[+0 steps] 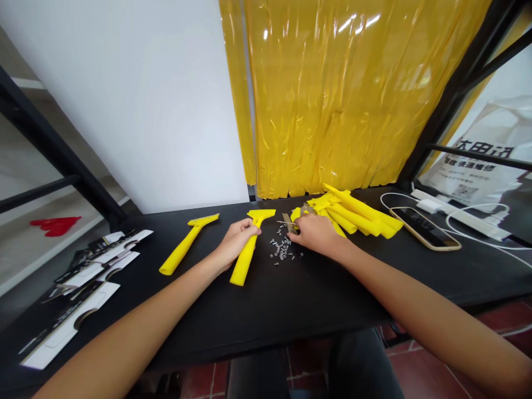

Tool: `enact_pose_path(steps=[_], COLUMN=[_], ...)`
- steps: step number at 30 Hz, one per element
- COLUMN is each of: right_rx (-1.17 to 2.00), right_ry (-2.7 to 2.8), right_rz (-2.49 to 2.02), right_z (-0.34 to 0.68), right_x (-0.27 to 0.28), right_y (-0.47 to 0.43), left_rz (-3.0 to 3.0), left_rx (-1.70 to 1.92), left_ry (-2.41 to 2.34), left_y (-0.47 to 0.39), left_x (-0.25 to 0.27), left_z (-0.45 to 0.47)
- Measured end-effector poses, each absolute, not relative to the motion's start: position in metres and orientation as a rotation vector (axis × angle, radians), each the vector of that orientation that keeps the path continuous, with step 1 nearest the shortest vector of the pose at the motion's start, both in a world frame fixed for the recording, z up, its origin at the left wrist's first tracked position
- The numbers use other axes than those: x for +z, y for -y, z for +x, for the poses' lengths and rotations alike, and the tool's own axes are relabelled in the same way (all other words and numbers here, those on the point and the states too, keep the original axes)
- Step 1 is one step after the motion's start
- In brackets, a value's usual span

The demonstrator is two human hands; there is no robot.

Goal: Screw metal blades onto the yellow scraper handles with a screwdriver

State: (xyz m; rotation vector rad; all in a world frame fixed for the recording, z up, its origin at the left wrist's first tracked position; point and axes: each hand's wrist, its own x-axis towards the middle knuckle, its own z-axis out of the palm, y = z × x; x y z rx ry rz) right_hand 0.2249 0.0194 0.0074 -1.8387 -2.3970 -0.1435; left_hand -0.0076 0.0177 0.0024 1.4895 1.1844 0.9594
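Note:
My left hand is closed around the neck of a yellow plastic scraper handle, its wide head pointing away from me. To the right, my right hand is curled, with a thin pointed metal tool sticking out leftward from its fingers. Under that tool lies a flat metal blade strip, partly covered by my fingers. Loose small screws and nuts are scattered on the black table between my hands. Another yellow scraper handle lies to the left of my left hand.
A pile of yellow handles lies beyond my right hand. Folded black-and-white cartons are at the left. At the right are a phone, a white power strip and cables. A yellow plastic curtain hangs behind the table.

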Motion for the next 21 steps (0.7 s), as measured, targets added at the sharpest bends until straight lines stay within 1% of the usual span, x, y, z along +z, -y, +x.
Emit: enact_pose_path(steps=[8,12,16,21], right_rx=[-0.215,-0.136,0.168,0.830], right_ry=[2.342,2.281,2.116,1.762], right_rz=[-1.912,-1.908,-1.761,-1.217], right_z=[0.221,0.233,0.255,0.256], right_x=[0.008,0.013,0.024,0.032], right_y=[-0.019,-0.025,-0.036,-0.035], left_rz=[1.485,1.512,1.570,1.570], left_rx=[0.944,0.932,0.948,0.920], left_ry=[-1.161,-1.144,-1.108,-1.044], left_y=[-0.018,-0.017,-0.014,-0.009], left_x=[0.002,0.004,0.007,0.009], left_z=[-0.007,-0.007,-0.006,-0.003])
